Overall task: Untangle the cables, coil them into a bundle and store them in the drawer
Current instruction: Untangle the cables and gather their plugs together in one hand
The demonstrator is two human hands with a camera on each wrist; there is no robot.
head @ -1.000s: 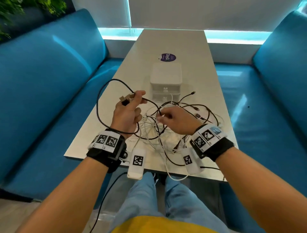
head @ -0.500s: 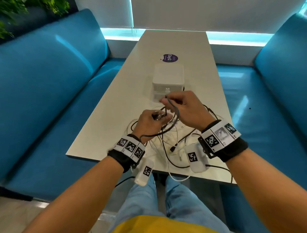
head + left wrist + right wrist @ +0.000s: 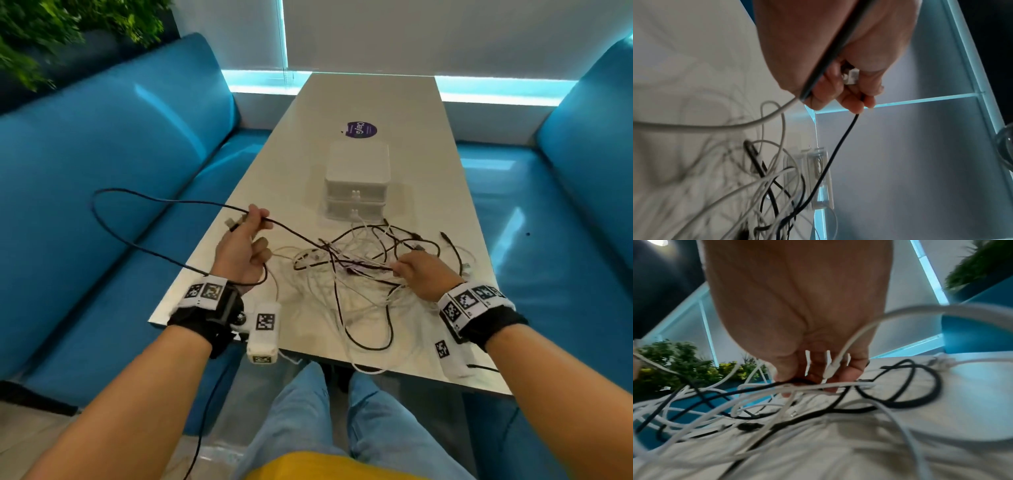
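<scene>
A tangle of black and white cables [image 3: 356,274] lies on the near half of the white table [image 3: 370,99]. My left hand [image 3: 245,246] is raised over the table's left edge and pinches a black cable [image 3: 137,243] near its plug [image 3: 851,77]; the cable loops out left over the seat and runs right into the tangle. My right hand [image 3: 419,270] rests low on the tangle's right side, its fingers [image 3: 840,374] curled round a black cable [image 3: 756,388] in the pile. A white two-drawer box [image 3: 356,181] stands behind the tangle, both drawers closed.
Blue sofas [image 3: 102,171] flank the table on both sides. A purple round sticker [image 3: 360,130] lies beyond the drawer box. Green plants [image 3: 51,31] stand at the upper left. My legs in blue jeans [image 3: 308,421] sit under the near table edge.
My hands, close together before the drawer box half a second ago, have parted: the left swung out left and drew the black cable into a wide loop, the right dropped onto the tangle.
</scene>
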